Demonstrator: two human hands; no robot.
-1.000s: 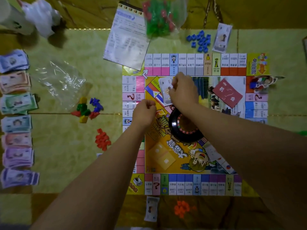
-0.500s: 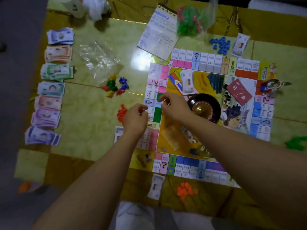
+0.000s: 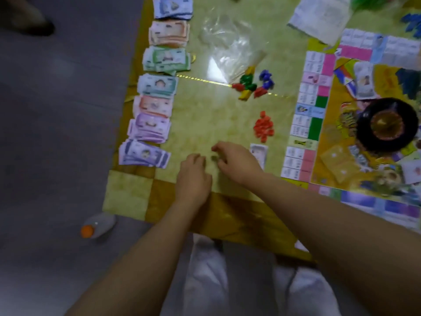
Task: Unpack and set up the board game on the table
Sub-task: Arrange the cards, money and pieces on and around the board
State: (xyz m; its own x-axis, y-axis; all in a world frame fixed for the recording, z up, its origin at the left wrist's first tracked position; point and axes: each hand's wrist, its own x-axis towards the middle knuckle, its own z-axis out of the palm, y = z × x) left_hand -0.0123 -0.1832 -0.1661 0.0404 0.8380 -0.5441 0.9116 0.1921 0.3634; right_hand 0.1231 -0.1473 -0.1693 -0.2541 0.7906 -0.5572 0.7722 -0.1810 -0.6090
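White trousers (image 3: 205, 270): showing below both forearms, at the near edge of the worktop (image 3: 127, 192).
Left hand (image 3: 193, 176): resting on the worktop near its front corner, fingers curling under; I cannot tell whether they are gripping anything.
Right hand (image 3: 237, 163): lying just beside the left, fingers bending down toward a small dark thing (image 3: 214, 158) between the two hands; blur is hiding whether it is being pinched.
Card (image 3: 259, 153): lying just right of the right fingers, partly under that hand.
Banknote stacks (image 3: 155, 106): running in a column left of and beyond the left fingers.
Red pieces (image 3: 263, 128): sitting in a heap just beyond the right fingers.
Game board (image 3: 316, 110): lying open well right of the fingers, carrying a black wheel (image 3: 387, 124).
Coloured tokens (image 3: 250, 84): clustering farther out, at the edge of a clear bag (image 3: 230, 46).
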